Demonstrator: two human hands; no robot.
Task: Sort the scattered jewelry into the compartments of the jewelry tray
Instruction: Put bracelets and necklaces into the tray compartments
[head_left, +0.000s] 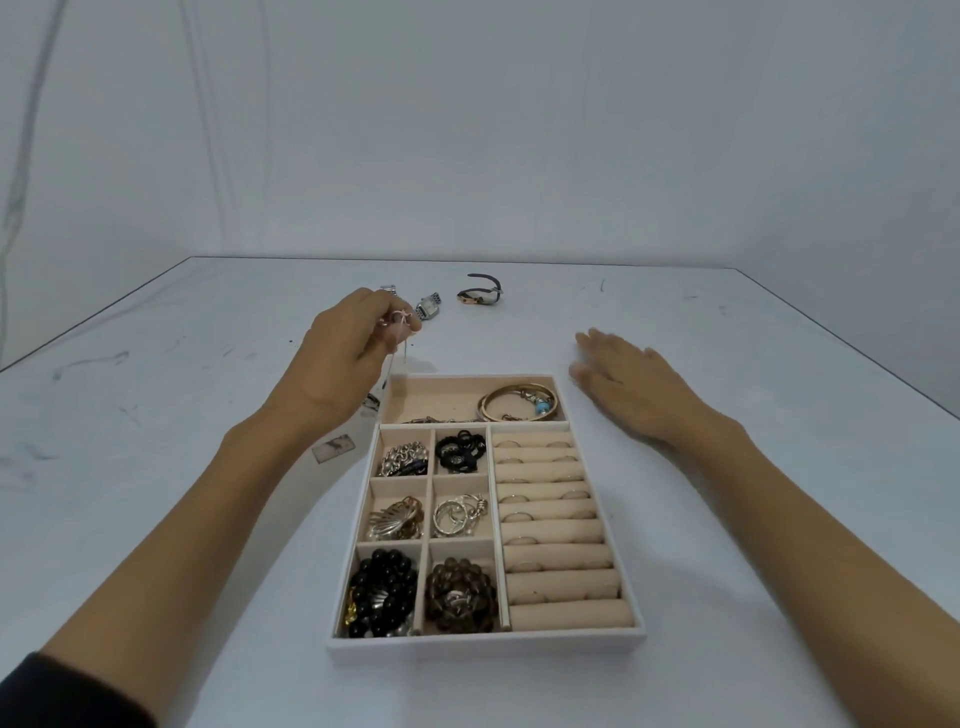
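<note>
The beige jewelry tray (640, 631) lies in the middle of the white table, its small compartments filled with beads, chains and rings. My left hand (343, 358) hovers above the tray's far left corner and pinches a thin silver necklace (400, 325) whose chain hangs down toward the tray. My right hand (621, 376) lies flat with straight fingers on the table beside the tray's far right corner, holding nothing. Gold bangles (522, 402) sit in the long far compartment. Two watches remain on the table beyond the tray: a silver one (428, 307) and a dark-strapped one (480, 292).
A small rectangular tag (335, 448) lies on the table left of the tray. Another small piece of jewelry (371, 401) peeks out under my left wrist. The table edges run close at the far side, and a plain wall stands behind.
</note>
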